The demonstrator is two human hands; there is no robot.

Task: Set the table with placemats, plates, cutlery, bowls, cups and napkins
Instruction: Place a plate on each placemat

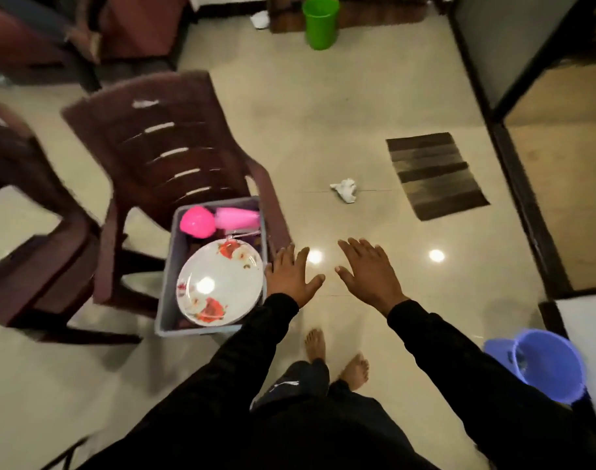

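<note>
Far left, we are seeing two dark plastic chairs (174, 154) standing on the glossy tiled floor (340, 113). On the seat of the nearer one we are looking at a grey crate (167, 300) whose long axis is running away from us; it is holding a stack of floral plates (218, 283) at the near end and pink cups (218, 220) lying on their sides at the far end. Our left hand (291, 276) is hovering just beside the crate's right wall, fingers spread and gripping nothing, so the plates are lying directly to its left. It is the nearer hand, and we judge it best placed for the coming reach. Our right hand (369, 271) is hanging further right over bare floor, fingers likewise apart and empty. Beyond it, crumpled paper (345, 189) and a striped mat (435, 176) are lying on the tiles, a green bin (320, 22) is standing at the back, and a blue bucket (547, 364) is sitting at the right edge. No worktop is showing.
</note>
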